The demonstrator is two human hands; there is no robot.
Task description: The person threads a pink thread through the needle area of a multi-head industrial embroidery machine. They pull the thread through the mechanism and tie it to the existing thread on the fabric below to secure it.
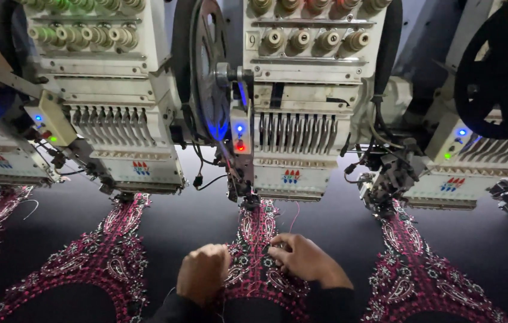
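Down low, both hands working on the embroidered panel (pixel 252 239), the pink and white paisley strip stitched into the dark cloth (pixel 194 221) under the middle machine head (pixel 293 119). Left hand (pixel 203 275) curled into a loose fist, knuckles up, pressing on the left edge of the pattern, apparently to keep the cloth flat and steady. Right hand (pixel 305 258) bent at the fingers, tips drawn together near the centre of the motif, seemingly pinching something fine; impossible to tell for sure what sits between them. Thin red thread (pixel 293 218) trailing up from just beyond those fingertips toward the needles, so probably a loose end being picked at. Hands just beside each other, not touching, with the panel between them. Matching panels (pixel 110 251) lying left and right under the neighbouring heads (pixel 119 113), well apart. Small blue, red and green lamps (pixel 239 136) glowing on the control boxes above. Big black reel (pixel 502 72) hanging at upper right.
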